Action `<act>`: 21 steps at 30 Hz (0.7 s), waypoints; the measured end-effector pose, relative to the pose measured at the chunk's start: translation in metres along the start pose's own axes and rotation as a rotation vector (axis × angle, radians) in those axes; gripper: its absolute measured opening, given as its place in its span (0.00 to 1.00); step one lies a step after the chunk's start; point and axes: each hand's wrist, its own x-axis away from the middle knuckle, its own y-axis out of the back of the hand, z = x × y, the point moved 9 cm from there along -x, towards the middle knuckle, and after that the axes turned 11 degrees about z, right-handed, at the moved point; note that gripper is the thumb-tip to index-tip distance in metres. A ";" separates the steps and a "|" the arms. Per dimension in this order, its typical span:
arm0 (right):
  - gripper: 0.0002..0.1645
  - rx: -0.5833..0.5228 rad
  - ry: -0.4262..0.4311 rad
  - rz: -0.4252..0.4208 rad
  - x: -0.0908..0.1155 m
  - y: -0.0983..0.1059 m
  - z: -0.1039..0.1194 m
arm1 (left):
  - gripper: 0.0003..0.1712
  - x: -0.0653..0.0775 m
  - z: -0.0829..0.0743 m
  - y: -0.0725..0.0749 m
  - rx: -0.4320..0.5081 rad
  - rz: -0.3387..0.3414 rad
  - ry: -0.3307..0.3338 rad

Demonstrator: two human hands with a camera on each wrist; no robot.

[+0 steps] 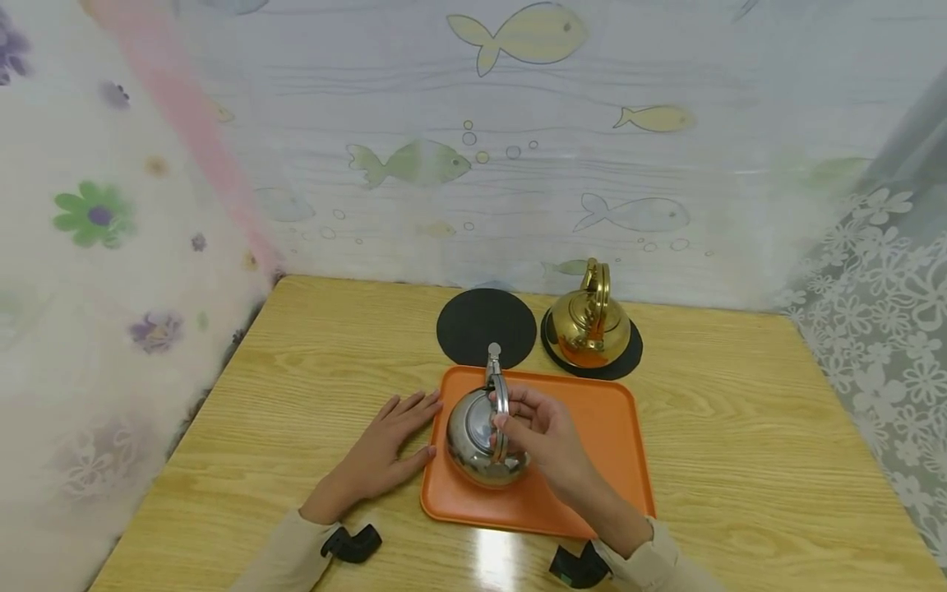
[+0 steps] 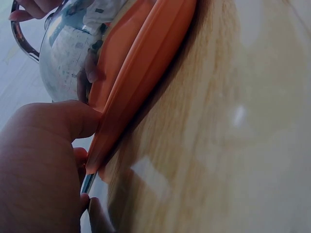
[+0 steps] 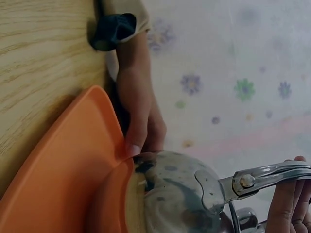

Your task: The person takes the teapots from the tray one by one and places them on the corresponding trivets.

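A shiny silver kettle (image 1: 469,440) stands on the left part of an orange tray (image 1: 595,432), its spout pointing to the back. My right hand (image 1: 549,440) holds the kettle's raised handle; in the right wrist view its fingers (image 3: 284,206) pass under the metal handle (image 3: 272,175). At the tray's left edge rests my left hand (image 1: 385,452), palm down with fingers stretched out. The left wrist view has the thumb (image 2: 73,119) against the tray's rim (image 2: 138,65), close beside the kettle's body (image 2: 65,53).
Behind the tray lies a round black mat (image 1: 484,323). To its right a gold kettle (image 1: 580,329) stands on a second black mat (image 1: 630,362). The wooden table (image 1: 740,444) meets a fish-patterned curtain (image 1: 414,238) at the back and a flowered one (image 1: 89,329) at left.
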 end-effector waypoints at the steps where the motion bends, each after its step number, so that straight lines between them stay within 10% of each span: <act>1: 0.25 0.000 -0.003 -0.004 0.000 0.000 0.000 | 0.37 0.000 0.000 -0.001 0.000 0.002 0.001; 21: 0.22 0.037 0.014 -0.017 0.000 -0.006 0.005 | 0.37 0.000 -0.002 0.000 0.000 -0.008 -0.013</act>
